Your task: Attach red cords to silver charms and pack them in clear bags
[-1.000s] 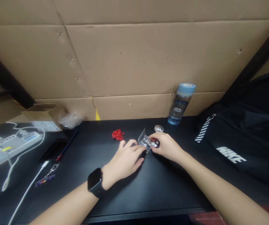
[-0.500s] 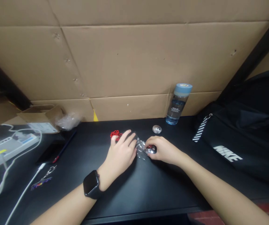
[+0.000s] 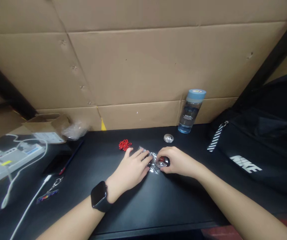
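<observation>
My right hand [image 3: 175,160] is curled round a shiny round silver piece [image 3: 162,162], which shows a reddish patch on top. Beside it, a crinkled clear plastic bag [image 3: 154,168] lies on the black desk, touching or very near the silver piece. My left hand [image 3: 134,168], with a black watch [image 3: 99,194] on its wrist, rests with fingers stretched over the left part of the bag. Just beyond the left fingertips is a bundle of red cord [image 3: 125,144]. A second small round silver piece [image 3: 168,138] sits farther back, apart from both hands.
A water bottle [image 3: 191,111] with a blue lid stands by the cardboard wall [image 3: 133,73]. At the right is a black bag [image 3: 253,143]. To the left are a power strip [image 3: 30,151], an open carton [image 3: 48,125], crumpled plastic [image 3: 75,130], a white cable [image 3: 28,206] and a keychain [image 3: 49,193].
My left hand has slid slightly down and away from the red cord, so more of the cord shows. My right hand keeps its grip on the silver piece, a little farther right.
</observation>
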### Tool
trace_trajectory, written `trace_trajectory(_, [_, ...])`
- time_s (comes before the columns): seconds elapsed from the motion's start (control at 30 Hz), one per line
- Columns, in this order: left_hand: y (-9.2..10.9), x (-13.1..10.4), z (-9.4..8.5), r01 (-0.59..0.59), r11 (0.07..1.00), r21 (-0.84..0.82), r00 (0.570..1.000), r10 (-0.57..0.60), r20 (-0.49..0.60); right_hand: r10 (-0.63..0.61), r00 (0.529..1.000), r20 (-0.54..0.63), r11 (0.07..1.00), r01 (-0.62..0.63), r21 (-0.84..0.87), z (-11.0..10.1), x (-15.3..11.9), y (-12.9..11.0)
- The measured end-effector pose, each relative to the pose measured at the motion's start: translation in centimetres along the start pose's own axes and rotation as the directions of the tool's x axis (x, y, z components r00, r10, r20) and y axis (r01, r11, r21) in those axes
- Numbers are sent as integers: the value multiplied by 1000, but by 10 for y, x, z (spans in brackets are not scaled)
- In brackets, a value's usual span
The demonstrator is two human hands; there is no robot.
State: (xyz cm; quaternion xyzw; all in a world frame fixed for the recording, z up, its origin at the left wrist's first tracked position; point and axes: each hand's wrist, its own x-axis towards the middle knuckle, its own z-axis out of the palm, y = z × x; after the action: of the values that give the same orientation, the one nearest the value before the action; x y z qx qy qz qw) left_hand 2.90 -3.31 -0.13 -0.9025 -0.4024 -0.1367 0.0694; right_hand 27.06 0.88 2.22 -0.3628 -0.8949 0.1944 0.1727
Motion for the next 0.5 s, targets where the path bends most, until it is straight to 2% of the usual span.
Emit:
trace_trajectory(0.23, [-1,0,-2,41,998,-52,998,-37,59,26,1000,-3,999,-26,-40,-3,-3,2])
trace_trajectory(0.5, [-3,-1,-2,51,996,-68,996,-46,70,33,999,-22,996,-35,-77,-5,-6,4])
